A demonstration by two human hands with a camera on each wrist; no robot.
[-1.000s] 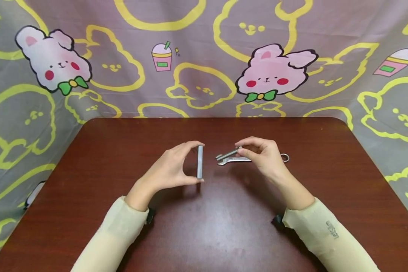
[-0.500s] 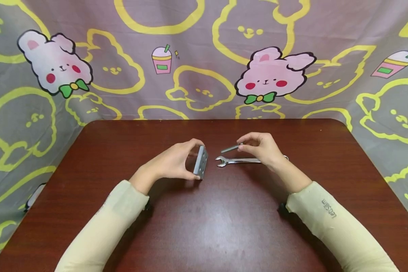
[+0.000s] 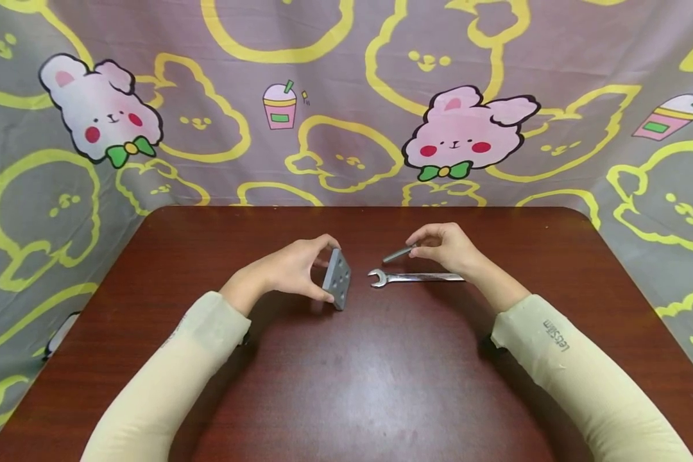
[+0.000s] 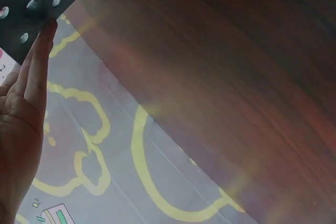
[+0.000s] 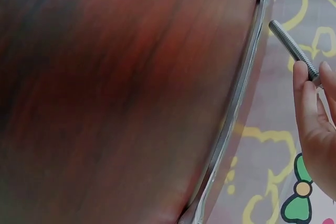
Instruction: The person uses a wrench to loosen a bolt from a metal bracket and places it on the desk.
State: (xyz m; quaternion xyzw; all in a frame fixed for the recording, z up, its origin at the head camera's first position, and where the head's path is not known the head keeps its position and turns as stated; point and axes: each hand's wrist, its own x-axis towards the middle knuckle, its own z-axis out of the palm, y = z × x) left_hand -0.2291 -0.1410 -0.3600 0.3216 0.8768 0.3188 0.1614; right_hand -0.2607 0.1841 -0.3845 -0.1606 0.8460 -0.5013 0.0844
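Observation:
My left hand (image 3: 291, 266) holds a grey metal plate (image 3: 337, 279) by two opposite edges, thumb at the near edge and fingers at the far one. The plate stands tilted, its drilled face turned toward the right; several round holes show in the left wrist view, the middle one threaded. My right hand (image 3: 447, 247) pinches a threaded bolt (image 5: 289, 43) near its head, the threaded end pointing left toward the plate, with a gap between them. Below the bolt, a silver combination wrench (image 3: 416, 277) lies on the table, open end leftward; its right end is hidden behind the right hand and wrist.
The dark red-brown wooden table (image 3: 335, 385) has rounded far corners. A fabric curtain (image 3: 346, 96) printed with cartoon rabbits and yellow outlines hangs behind it and along both sides.
My left hand has turned the plate, so its drilled face now shows instead of only its edge. The right hand has drawn the bolt slightly right, away from the plate. The wrench stays put.

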